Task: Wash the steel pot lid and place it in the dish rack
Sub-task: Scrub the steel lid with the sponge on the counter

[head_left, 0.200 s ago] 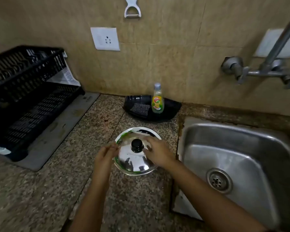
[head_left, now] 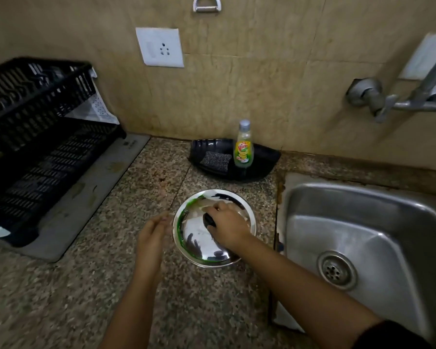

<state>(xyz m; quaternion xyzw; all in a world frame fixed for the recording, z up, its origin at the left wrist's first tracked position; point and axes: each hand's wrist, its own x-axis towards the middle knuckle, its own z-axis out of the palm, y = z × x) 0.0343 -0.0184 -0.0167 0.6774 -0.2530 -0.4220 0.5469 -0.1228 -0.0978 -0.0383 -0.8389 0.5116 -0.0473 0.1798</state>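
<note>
A round steel pot lid (head_left: 199, 244) with a black knob lies on the granite counter, just left of the sink; green smears show along its rim. My right hand (head_left: 228, 229) lies over the middle of the lid with its fingers closed around the knob, which is mostly hidden. My left hand (head_left: 151, 234) hovers beside the lid's left edge, fingers loosely apart, holding nothing. A black two-tier dish rack (head_left: 35, 137) stands at the far left on a grey drain tray.
A steel sink (head_left: 363, 238) with a drain is at the right, a wall tap (head_left: 398, 99) above it. A black tray (head_left: 259, 167) at the wall holds a dish soap bottle (head_left: 242, 147) and a dark scrub pad (head_left: 215, 159).
My right hand has moved onto the knob and closed on it. My left hand has come off the lid's left rim.
</note>
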